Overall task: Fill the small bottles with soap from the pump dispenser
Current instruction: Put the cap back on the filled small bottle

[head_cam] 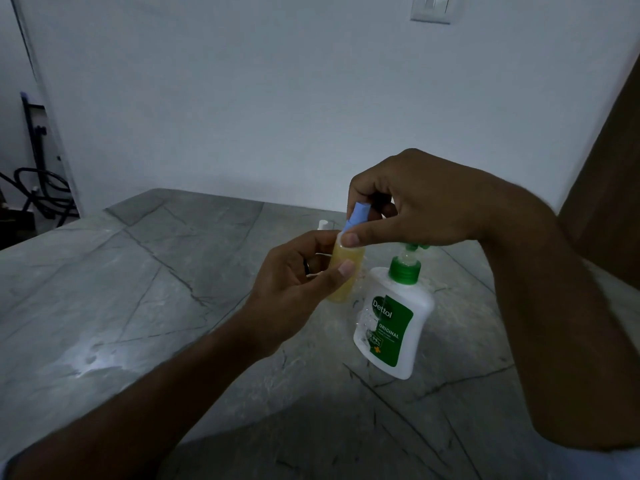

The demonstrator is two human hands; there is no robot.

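My left hand (294,285) grips a small clear bottle (341,287) filled with yellow soap, held above the table. The fingers of my right hand (412,206) pinch its blue cap (356,216) at the bottle's neck. Just right of the bottle stands the white pump dispenser (391,327) with a green label and green pump collar; its pump head is partly hidden under my right hand. A small white-capped bottle (322,224) peeks out behind my left hand, mostly hidden.
The grey marble table (138,306) runs up to a white wall. A brown panel (609,188) rises at the right edge. Dark cables and a stand (38,188) sit on the floor at far left. A wall switch (433,8) is high up.
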